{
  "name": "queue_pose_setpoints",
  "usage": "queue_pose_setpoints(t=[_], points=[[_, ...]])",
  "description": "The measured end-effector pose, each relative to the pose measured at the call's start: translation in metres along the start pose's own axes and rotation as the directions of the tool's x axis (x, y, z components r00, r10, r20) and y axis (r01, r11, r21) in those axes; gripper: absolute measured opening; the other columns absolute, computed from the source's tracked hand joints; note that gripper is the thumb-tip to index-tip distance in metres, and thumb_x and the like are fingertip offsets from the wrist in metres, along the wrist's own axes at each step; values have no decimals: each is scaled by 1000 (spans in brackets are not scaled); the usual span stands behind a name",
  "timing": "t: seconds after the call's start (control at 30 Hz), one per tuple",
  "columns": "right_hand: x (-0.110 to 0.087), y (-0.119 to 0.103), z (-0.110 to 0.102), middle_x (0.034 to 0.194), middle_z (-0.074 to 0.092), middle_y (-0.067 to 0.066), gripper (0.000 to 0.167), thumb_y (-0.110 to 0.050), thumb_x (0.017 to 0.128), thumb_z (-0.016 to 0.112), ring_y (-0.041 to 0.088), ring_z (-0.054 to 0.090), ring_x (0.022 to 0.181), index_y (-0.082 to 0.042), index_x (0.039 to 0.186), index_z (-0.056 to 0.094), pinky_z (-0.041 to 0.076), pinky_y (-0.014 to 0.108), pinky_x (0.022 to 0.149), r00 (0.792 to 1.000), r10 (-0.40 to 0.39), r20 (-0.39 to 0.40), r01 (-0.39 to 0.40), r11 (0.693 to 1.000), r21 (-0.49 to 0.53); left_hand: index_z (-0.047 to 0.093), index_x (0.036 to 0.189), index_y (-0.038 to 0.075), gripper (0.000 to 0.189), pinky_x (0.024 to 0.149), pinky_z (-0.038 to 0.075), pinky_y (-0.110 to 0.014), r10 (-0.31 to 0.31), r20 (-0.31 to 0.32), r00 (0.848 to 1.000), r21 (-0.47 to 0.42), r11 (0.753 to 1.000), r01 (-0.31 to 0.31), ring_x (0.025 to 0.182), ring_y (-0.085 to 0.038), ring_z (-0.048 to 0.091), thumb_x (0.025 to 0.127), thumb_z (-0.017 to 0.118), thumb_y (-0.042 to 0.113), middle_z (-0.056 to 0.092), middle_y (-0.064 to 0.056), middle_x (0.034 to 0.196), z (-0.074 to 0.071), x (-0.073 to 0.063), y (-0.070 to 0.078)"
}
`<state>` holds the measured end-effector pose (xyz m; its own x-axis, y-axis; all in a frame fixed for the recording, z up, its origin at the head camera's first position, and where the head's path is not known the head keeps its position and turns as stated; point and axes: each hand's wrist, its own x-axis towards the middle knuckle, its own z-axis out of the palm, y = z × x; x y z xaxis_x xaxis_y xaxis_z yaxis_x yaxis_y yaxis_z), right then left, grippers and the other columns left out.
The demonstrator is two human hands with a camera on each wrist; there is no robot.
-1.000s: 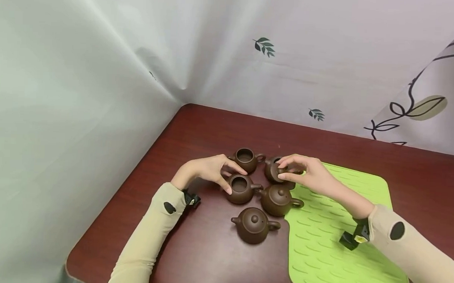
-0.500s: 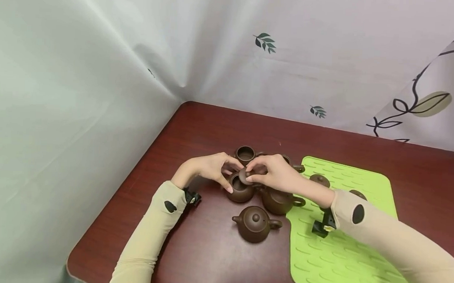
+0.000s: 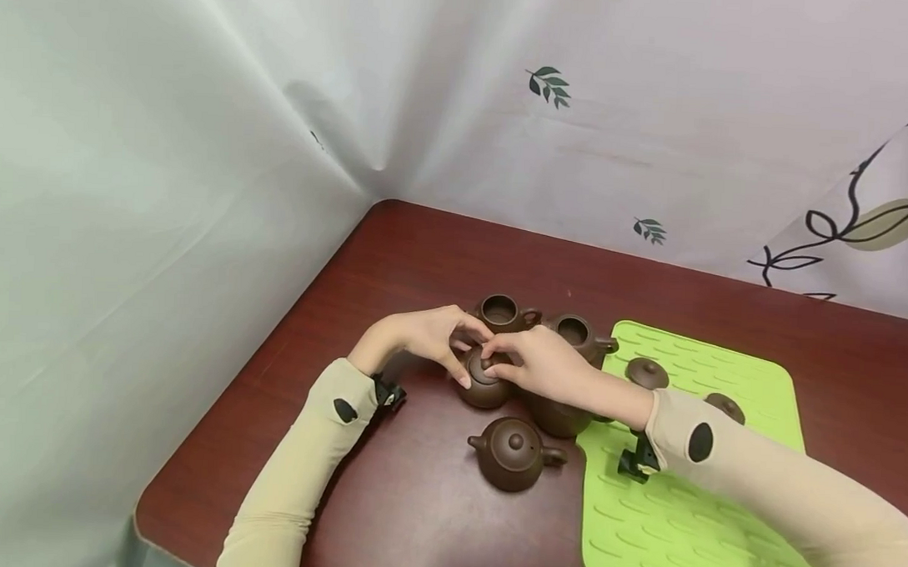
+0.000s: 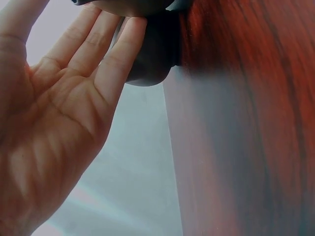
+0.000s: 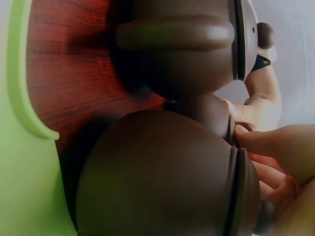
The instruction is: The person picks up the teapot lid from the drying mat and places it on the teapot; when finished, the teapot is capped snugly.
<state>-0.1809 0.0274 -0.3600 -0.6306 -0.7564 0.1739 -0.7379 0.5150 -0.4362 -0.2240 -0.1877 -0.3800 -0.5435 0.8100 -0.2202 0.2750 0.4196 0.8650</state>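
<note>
My left hand holds a small dark brown teapot from the left, thumb and fingers around its sides. With thumb and fingertips, my right hand pinches the knob of a brown lid, which sits over that teapot's mouth. In the left wrist view, the fingers touch a dark pot. A lidded teapot stands in front of the hands. Another lidded teapot is partly hidden under my right hand; it looms large in the right wrist view.
Two lidless teapots stand behind the hands, one on the left and one on the right. A green ribbed mat lies to the right, bearing two loose lids, one nearer and one farther right.
My right hand has carried the lid leftward from over the back right teapot and lowered it onto the teapot at my left hand. My left hand has stayed around that teapot.
</note>
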Motion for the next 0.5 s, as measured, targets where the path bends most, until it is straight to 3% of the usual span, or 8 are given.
queue_pose_setpoints(t=[0.17, 0.27, 0.4, 0.5], points=[[-5, -8, -4, 76, 64, -9, 17, -25, 86, 68, 1, 53, 59, -18, 101, 66, 43, 22, 54, 999, 30, 28, -28, 996, -83, 56, 126, 5, 65, 96, 43, -23, -11, 1, 1000, 15, 1000, 11, 112, -9, 56, 68, 84, 11, 59, -1, 123, 0, 2, 4], [-9, -8, -4, 74, 62, -10, 23, -28, 87, 66, 2, 52, 60, -17, 108, 63, 43, 21, 54, 996, 35, 77, -30, 998, -64, 56, 128, 9, 67, 97, 42, -24, -44, -1, 999, 56, 997, 44, 115, -8, 54, 68, 84, 14, 58, 2, 125, 1, 0, 6], [-20, -1, -4, 106, 65, -3, 37, -28, 89, 65, 8, 61, 88, -14, 122, 58, 50, 26, 74, 991, -16, 135, 7, 997, 71, 56, 131, 18, 69, 98, 42, -26, -92, -21, 996, 222, 971, 94, 118, -7, 51, 69, 84, 25, 56, 8, 128, 2, -3, 12], [-31, 4, -7, 130, 55, 4, 42, -28, 90, 63, 15, 53, 118, -13, 128, 55, 46, 34, 94, 991, -44, 126, 25, 989, 149, 55, 132, 22, 68, 96, 42, -28, -67, -16, 998, 365, 929, 68, 110, -6, 52, 71, 81, 35, 55, 10, 130, 2, -6, 18]])
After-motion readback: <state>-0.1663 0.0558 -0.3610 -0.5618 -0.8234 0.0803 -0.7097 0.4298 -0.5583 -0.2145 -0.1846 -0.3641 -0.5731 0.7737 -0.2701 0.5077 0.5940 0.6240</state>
